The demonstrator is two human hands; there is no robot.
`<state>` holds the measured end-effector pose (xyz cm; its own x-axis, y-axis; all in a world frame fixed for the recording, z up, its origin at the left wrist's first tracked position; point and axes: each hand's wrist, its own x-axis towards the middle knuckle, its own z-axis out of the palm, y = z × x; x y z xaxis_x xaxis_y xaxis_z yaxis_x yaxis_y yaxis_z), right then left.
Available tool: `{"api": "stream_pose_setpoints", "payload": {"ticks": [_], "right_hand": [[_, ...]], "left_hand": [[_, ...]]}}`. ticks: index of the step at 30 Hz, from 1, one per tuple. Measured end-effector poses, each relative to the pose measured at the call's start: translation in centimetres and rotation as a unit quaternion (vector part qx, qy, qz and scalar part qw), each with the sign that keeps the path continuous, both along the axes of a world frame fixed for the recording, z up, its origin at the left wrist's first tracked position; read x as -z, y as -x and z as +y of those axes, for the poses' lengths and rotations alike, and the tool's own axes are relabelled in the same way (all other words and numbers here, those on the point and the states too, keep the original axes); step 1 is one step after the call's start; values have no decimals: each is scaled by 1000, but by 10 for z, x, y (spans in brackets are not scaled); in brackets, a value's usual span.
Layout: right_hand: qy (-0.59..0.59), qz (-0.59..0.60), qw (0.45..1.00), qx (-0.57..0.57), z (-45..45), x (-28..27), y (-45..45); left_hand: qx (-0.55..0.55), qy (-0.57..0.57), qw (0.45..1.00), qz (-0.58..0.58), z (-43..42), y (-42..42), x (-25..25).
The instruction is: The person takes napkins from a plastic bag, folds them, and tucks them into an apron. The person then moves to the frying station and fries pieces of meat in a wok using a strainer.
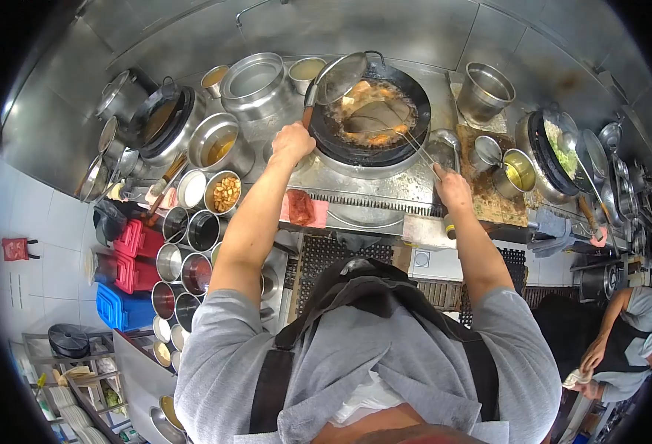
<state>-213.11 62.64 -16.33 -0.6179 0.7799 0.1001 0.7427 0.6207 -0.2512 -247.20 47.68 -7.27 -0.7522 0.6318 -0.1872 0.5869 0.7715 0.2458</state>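
My left hand (pixel 293 142) is closed around the wooden handle of a round strainer (pixel 342 77), whose bowl is held over the left rim of a black wok (pixel 421 111). Bubbling oil fills the wok, with orange-brown pieces of food (pixel 385 92) frying in it. In my right hand (pixel 453 186) is the handle of a skimmer (pixel 376 117); its wide, dark head lies in the oil among the pieces. A ladle (pixel 445 138) rests at the wok's right side, close to my right hand. Parts of the skimmer head are hidden by the oil.
Metal pots (pixel 254 78) stand left of the wok, beside a container of brown cubes (pixel 227 191). A red cloth (pixel 301 207) lies on the front edge. Rightward are a tall pot (pixel 485 90), an oil container (pixel 518 172) and another wok (pixel 555 152). A co-worker (pixel 629 344) stands at right.
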Motion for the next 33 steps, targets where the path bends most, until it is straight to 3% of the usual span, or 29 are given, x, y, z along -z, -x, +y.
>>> {"api": "stream_pose_setpoints", "payload": {"ticks": [6,9,18,24,27,29,32,33], "right_hand": [[2,-26,999,-33,15,-34,-34],[-4,-21,999,-47,25,-21,-23],[-30,47,998,-24,42,-32,-21],[43,47,998,8,51,-23,28],[38,27,999,-14,56,-18,55],[41,30,999,-1,57,-21,75],[47,34,998,-2,61,-27,85],[53,34,998,-13,63,-28,85]], "left_hand": [[30,13,999,-5,-27,9,-13],[17,24,1000,-4,-34,7,-12],[-52,-113,992,33,-105,13,-5],[-72,-211,974,34,-181,4,26],[-145,-213,966,-35,-205,-12,29],[-210,-218,947,-111,-217,-3,58],[-216,-205,940,-164,-227,11,96],[-241,-240,914,-222,-227,14,108]]}}
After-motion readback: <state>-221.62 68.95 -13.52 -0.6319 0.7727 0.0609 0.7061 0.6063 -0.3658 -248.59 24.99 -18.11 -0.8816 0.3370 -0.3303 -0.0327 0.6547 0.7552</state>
